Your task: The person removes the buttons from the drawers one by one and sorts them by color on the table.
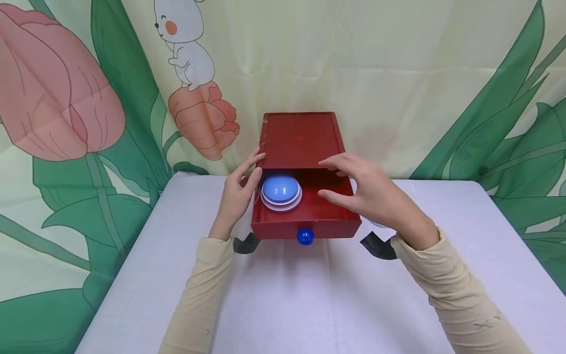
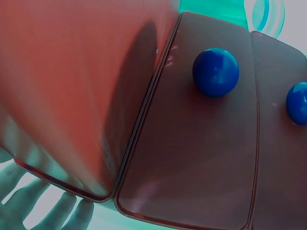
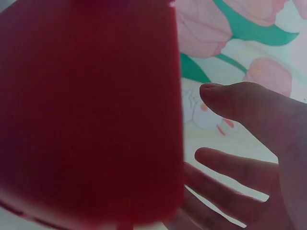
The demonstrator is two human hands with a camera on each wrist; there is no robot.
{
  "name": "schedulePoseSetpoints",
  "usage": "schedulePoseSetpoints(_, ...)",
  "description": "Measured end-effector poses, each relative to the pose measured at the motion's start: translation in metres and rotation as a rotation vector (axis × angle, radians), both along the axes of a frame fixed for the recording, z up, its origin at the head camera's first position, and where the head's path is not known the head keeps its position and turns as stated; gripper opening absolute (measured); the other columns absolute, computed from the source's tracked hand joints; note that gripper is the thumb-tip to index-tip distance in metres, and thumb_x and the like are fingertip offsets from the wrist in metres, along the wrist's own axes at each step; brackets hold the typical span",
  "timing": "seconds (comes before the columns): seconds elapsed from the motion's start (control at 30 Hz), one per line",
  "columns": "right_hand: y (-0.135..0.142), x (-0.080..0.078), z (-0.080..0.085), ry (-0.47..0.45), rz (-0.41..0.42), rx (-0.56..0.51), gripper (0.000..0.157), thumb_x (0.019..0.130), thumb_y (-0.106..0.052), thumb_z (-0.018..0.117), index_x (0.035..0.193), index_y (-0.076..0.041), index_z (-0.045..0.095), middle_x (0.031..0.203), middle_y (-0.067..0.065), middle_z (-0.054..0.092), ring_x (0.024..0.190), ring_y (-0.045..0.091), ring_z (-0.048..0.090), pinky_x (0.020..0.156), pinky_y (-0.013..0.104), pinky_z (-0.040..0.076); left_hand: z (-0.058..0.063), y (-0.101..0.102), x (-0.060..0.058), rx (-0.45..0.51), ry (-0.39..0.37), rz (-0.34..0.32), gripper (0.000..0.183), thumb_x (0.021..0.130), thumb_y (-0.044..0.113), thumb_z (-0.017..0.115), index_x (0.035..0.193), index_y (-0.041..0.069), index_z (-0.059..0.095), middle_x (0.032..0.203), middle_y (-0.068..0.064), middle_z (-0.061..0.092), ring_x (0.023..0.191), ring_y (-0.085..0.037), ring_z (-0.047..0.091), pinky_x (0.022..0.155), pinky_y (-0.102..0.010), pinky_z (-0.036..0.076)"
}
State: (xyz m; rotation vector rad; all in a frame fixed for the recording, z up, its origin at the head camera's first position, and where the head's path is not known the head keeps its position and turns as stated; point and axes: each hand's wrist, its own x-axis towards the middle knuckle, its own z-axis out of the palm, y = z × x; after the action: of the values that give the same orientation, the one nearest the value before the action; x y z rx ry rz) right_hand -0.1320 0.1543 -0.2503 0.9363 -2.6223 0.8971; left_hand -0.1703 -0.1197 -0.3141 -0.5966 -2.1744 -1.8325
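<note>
A dark red drawer cabinet (image 1: 300, 140) stands on the table, with its top drawer (image 1: 323, 209) pulled out. At the left inside the drawer sits a round push button (image 1: 280, 189) with a blue dome on a white base. My left hand (image 1: 239, 194) rests along the cabinet's left side, fingers extended; the left wrist view shows its fingers (image 2: 57, 211) beside the drawer wall. Over the drawer's right part hovers my right hand (image 1: 367, 187), thumb and fingers apart with nothing between them. In the right wrist view these fingers (image 3: 230, 172) are spread beside the blurred red drawer.
A blue knob (image 1: 305, 236) is on the drawer's front; lower drawer fronts carry blue knobs (image 2: 216, 72) too. A clear round item (image 1: 379, 224) shows partly behind the right wrist. The white table (image 1: 283, 305) meets a printed curtain (image 1: 398, 98) behind the cabinet.
</note>
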Motion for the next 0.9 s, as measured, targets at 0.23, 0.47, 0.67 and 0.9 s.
schedulePoseSetpoints(0.23, -0.016, 0.001, -0.003, -0.038, 0.012, -0.003, 0.048, 0.086, -0.020, 0.079, 0.128, -0.006, 0.061, 0.125, 0.005, 0.063, 0.109, 0.021, 0.061, 0.095, 0.040, 0.053, -0.001, 0.000, 0.000, 0.005, -0.005, -0.001, 0.040, 0.102, 0.008, 0.053, 0.141, 0.000, 0.053, 0.157, -0.011, 0.039, 0.146, -0.023, 0.037, 0.111, -0.049, 0.041)
schedulePoseSetpoints(0.47, -0.032, 0.002, -0.006, -0.111, -0.021, 0.003, 0.053, 0.084, -0.021, 0.080, 0.130, -0.004, 0.059, 0.127, 0.008, 0.063, 0.112, 0.024, 0.061, 0.097, 0.043, 0.053, -0.001, 0.001, 0.000, 0.001, -0.001, 0.001, 0.040, 0.101, 0.007, 0.052, 0.140, -0.002, 0.053, 0.157, -0.012, 0.039, 0.145, -0.024, 0.037, 0.111, -0.049, 0.041)
schedulePoseSetpoints(0.67, -0.047, 0.001, -0.009, -0.150, -0.050, 0.061, 0.057, 0.086, -0.025, 0.079, 0.133, -0.001, 0.057, 0.131, 0.013, 0.061, 0.119, 0.029, 0.060, 0.102, 0.045, 0.050, -0.014, -0.002, -0.011, 0.004, 0.010, 0.007, 0.040, 0.102, 0.009, 0.052, 0.142, 0.003, 0.053, 0.158, -0.007, 0.039, 0.145, -0.022, 0.037, 0.111, -0.048, 0.041)
schedulePoseSetpoints(0.9, -0.061, -0.002, -0.012, -0.204, -0.107, 0.138, 0.061, 0.086, -0.031, 0.078, 0.137, -0.005, 0.055, 0.135, 0.012, 0.060, 0.124, 0.029, 0.057, 0.103, 0.047, 0.049, -0.028, -0.004, -0.021, 0.003, 0.033, 0.014, 0.039, 0.102, 0.018, 0.054, 0.141, 0.014, 0.056, 0.156, 0.005, 0.041, 0.144, -0.014, 0.038, 0.111, -0.047, 0.041)
